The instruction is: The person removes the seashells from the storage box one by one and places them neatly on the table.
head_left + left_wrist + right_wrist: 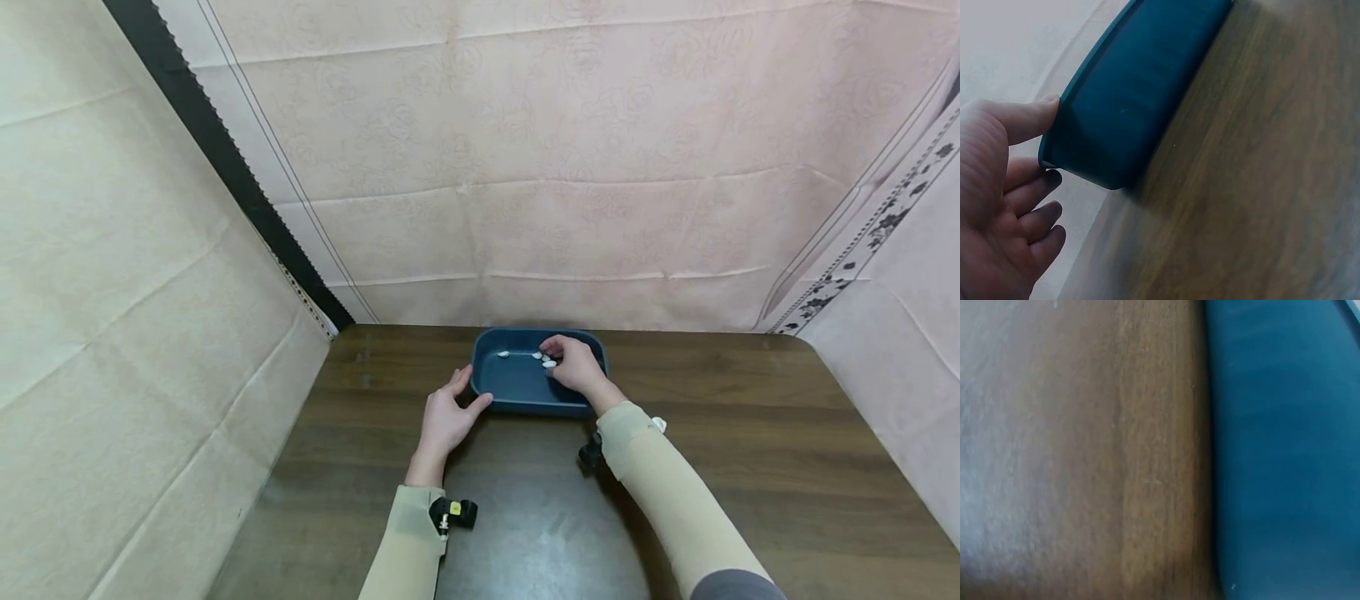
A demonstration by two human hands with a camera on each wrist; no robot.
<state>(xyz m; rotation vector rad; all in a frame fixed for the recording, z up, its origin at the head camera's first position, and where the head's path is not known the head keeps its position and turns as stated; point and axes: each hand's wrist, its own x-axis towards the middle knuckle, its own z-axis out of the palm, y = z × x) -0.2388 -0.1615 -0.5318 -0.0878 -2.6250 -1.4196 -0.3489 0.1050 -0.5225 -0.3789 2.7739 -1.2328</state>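
Wooden table, brown, grained, glare-lit, at six o'clock in the head view; pinkish cloth, creased, faint rose pattern, at twelve; cream cloth, creased, at nine; black strip, jagged-edged, at ten; whitish cloth with dark floral border, at three.

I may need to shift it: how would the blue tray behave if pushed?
The tray is probably stiff, its walls showing no sag. Low and broad, it likely won't tip. The white pieces may slide, lying scattered inside.

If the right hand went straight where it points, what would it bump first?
The right hand would probably meet the nearest white pieces, inside the blue tray, though exact depth is unclear.
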